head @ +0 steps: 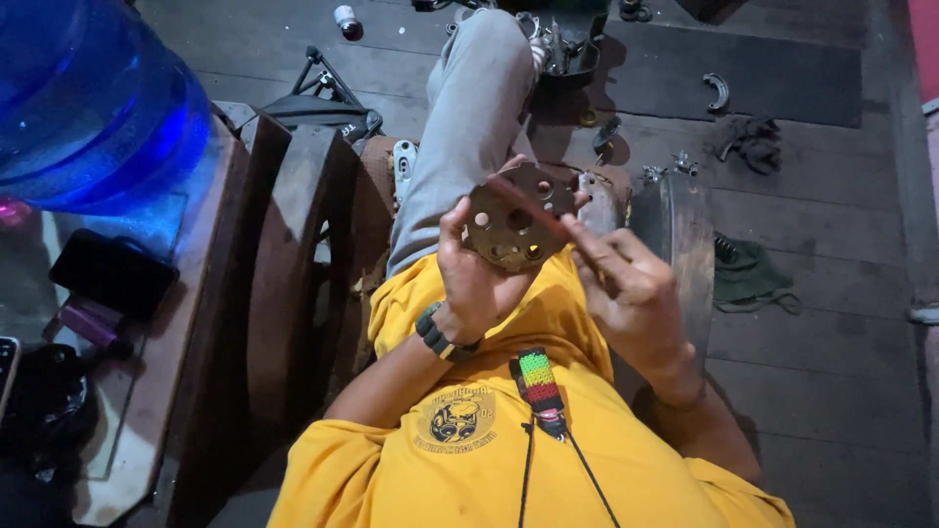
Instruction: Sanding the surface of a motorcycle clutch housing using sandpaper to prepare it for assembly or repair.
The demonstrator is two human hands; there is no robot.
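Now: left hand grip clamped on round holed metal disc; right hand fingers pinch thin red stick w/ tip on disc.

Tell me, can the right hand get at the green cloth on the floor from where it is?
Probably yes. The right hand holds a thin reddish tool against the round metal plate held by the left hand. The green cloth lies on bare boards to its right, nothing between.
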